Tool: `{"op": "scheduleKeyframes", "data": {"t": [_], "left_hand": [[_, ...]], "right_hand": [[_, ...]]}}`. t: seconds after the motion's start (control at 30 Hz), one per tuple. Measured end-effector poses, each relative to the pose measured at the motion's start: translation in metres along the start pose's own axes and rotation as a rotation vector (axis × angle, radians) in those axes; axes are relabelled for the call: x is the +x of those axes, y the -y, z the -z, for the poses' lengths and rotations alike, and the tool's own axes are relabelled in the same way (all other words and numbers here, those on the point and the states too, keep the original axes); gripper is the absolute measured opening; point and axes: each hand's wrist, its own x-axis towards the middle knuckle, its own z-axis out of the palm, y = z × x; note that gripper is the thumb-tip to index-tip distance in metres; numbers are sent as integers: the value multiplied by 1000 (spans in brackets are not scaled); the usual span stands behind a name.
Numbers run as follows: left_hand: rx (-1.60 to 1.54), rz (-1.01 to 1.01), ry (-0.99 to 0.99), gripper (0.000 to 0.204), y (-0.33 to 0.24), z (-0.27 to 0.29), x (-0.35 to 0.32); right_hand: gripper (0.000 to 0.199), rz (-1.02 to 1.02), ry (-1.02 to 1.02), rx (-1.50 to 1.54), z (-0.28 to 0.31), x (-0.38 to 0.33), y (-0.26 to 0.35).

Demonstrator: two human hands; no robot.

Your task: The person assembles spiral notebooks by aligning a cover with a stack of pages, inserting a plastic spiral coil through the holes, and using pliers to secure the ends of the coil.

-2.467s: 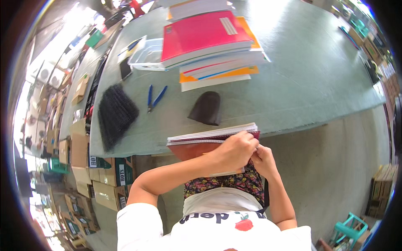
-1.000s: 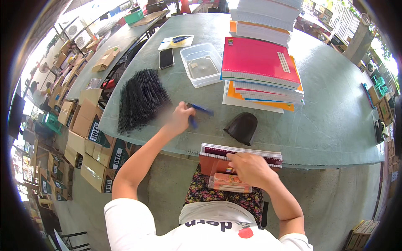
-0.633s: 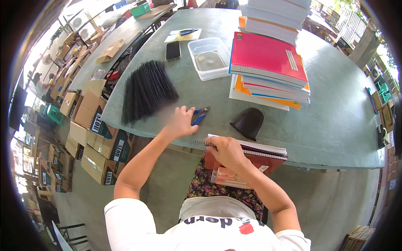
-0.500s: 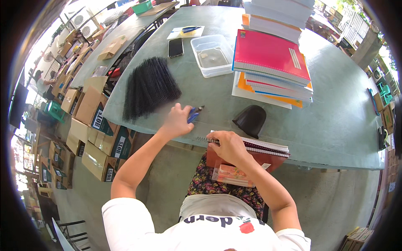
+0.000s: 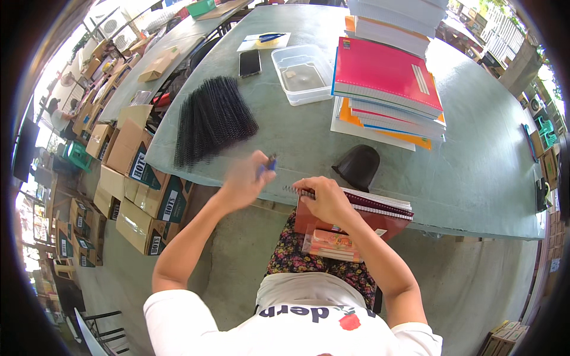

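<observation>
My left hand point(image 5: 242, 183), smeared by motion, is closed around blue-handled pliers point(image 5: 268, 164) just above the table's near edge. My right hand point(image 5: 325, 200) grips the bound edge of a dark red spiral notebook point(image 5: 380, 221), which leans between the table edge and my lap. From the notebook's left end sticks out a loose tail of black coil point(image 5: 290, 190), left of my right fingers. A clear packet with orange and pink print point(image 5: 333, 242) lies against the notebook's lower side. Beyond the notebook sits a black, rounded, hollow-looking piece point(image 5: 360, 166).
On the table point(image 5: 475, 172), a bundle of black spiral coils point(image 5: 215, 121) lies at left. Farther back are a phone point(image 5: 250, 63), a clear plastic tub point(image 5: 303, 83) and a card point(image 5: 246, 44) bearing a blue tool. A tall notebook stack point(image 5: 386, 77) stands beyond. Cardboard boxes point(image 5: 136, 225) crowd the floor at left.
My left hand has drawn back slightly left and toward me with the pliers, whose tips have turned upward. My right hand stays on the notebook.
</observation>
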Motion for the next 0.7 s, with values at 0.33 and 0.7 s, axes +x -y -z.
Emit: {"op": "scheduleKeyframes", "data": {"t": [0.33, 0.7], "left_hand": [[-235, -268, 41, 20, 16, -68, -71], [-217, -225, -628, 23, 50, -71, 28]], "right_hand": [[30, -28, -57, 32, -2, 2, -3], [29, -55, -43, 21, -2, -1, 0]]}}
